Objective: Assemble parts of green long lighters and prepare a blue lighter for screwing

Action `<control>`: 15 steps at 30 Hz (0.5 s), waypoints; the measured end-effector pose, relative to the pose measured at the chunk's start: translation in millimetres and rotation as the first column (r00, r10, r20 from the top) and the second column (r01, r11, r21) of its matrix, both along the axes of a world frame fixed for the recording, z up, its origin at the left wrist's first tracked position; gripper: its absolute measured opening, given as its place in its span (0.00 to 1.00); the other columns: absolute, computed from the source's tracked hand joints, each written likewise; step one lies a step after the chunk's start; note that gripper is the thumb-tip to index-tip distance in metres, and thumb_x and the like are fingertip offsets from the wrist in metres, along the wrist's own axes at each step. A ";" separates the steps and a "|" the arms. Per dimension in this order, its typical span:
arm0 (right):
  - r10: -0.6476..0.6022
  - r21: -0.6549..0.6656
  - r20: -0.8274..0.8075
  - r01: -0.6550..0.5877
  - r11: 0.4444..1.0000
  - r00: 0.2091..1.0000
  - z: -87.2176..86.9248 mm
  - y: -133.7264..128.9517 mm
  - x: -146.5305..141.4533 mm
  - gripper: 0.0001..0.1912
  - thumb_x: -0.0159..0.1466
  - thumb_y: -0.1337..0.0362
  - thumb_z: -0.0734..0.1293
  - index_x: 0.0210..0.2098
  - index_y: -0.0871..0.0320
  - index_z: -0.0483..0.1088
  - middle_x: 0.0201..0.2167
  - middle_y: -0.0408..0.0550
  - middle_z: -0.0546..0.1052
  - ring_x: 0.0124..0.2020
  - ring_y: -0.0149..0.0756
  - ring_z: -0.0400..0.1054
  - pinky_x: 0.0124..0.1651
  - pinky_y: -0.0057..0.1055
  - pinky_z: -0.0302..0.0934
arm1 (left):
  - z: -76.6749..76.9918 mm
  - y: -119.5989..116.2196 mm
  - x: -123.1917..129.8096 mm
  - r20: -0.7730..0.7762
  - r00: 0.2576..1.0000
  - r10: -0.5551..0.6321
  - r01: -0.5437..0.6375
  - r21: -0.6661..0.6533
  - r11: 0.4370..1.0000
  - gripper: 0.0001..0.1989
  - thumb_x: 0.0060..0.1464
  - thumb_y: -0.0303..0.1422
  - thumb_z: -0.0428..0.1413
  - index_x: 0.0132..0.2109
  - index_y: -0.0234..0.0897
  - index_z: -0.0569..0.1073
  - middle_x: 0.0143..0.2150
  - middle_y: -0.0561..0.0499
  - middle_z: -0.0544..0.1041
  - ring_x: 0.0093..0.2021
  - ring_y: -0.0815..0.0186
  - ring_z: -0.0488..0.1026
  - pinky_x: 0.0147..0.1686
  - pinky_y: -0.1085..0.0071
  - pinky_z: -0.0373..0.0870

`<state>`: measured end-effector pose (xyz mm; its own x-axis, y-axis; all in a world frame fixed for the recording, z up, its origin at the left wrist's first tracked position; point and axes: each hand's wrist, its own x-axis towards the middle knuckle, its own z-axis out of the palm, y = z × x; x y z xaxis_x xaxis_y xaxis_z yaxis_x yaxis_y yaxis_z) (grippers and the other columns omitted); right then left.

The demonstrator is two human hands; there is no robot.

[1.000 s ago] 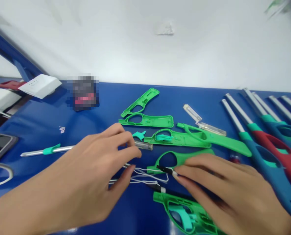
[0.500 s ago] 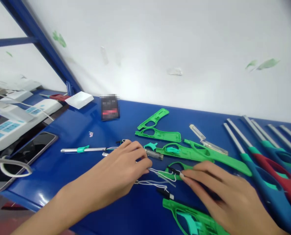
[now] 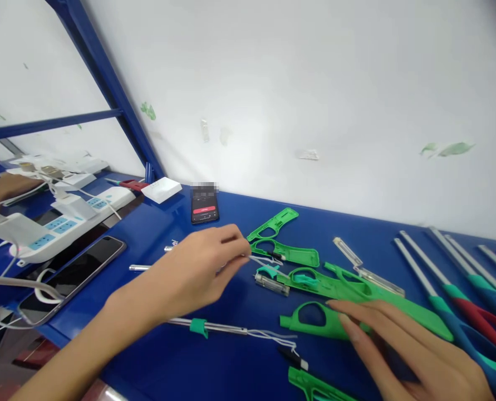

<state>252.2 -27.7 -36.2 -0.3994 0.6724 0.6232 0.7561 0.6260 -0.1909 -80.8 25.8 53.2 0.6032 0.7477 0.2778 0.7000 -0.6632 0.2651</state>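
My left hand (image 3: 206, 262) pinches thin white wires (image 3: 264, 259), which run right to a small black piece (image 3: 276, 256) over the green shell halves at the back. My right hand (image 3: 402, 334) has its fingertips closed on the edge of a green shell half (image 3: 320, 328) with an oval opening. Below my left hand, a metal rod (image 3: 226, 327) with a teal clip (image 3: 199, 327) and white wires lies on the blue table. A clear tube (image 3: 273, 285) rests between my hands. Another metal rod end (image 3: 139, 268) shows behind my left forearm.
Finished-looking lighters with blue handles (image 3: 467, 328) and one red handle (image 3: 477, 312) lie at right. A phone (image 3: 74, 278), a power strip (image 3: 59, 231) and cables are at left. Another phone (image 3: 205, 209) lies near the wall. Another person's hand (image 3: 5, 189) shows at the left edge.
The view has shifted. My left hand has moved back with the wires, uncovering the lower rod and clip. My right hand has let go of the black piece and now grips the green shell half.
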 end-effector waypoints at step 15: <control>0.118 0.100 0.200 -0.140 0.985 0.973 12.3 0.9 -1.2 0.21 0.77 0.70 0.59 0.47 0.54 0.85 0.43 0.44 0.90 0.38 0.43 0.88 0.31 0.30 0.80 | -38.3 67.6 -53.9 -0.115 0.986 0.121 -0.137 -0.141 0.980 0.10 0.68 0.35 0.55 0.42 0.39 0.81 0.41 0.47 0.85 0.40 0.61 0.82 0.42 0.67 0.76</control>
